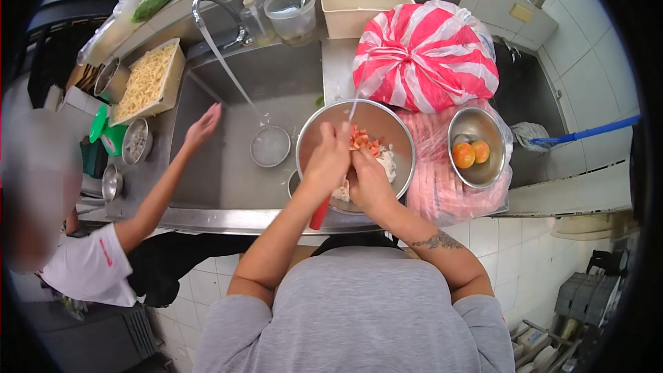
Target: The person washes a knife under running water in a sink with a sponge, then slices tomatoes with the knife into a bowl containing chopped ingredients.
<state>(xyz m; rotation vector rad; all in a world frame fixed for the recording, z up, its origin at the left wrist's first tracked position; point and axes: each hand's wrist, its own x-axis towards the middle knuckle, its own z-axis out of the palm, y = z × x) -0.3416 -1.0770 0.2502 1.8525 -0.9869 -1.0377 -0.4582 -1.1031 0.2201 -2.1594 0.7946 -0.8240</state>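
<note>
A large metal mixing bowl point(409, 139) sits in front of me at the sink edge, with diced red pieces that look like tomato point(362, 139) and a white chopped food point(387, 163) inside. Over the bowl my left hand point(329, 157) is closed around a knife point(320, 214); its red handle sticks out below the hand and its pale blade points up and away. Pressed close to it, my right hand point(369, 178) has its fingers closed together. What they pinch is hidden. To the right, two whole tomatoes point(472, 153) lie in a smaller metal bowl point(492, 178).
Water runs from the faucet point(219, 54) into a small bowl point(270, 146) in the sink point(197, 166). A co-worker's hand point(203, 126) reaches over the sink from the left. A striped bag point(426, 55) and pink packages point(442, 197) lie right. Fries-like strips fill a tray point(173, 86).
</note>
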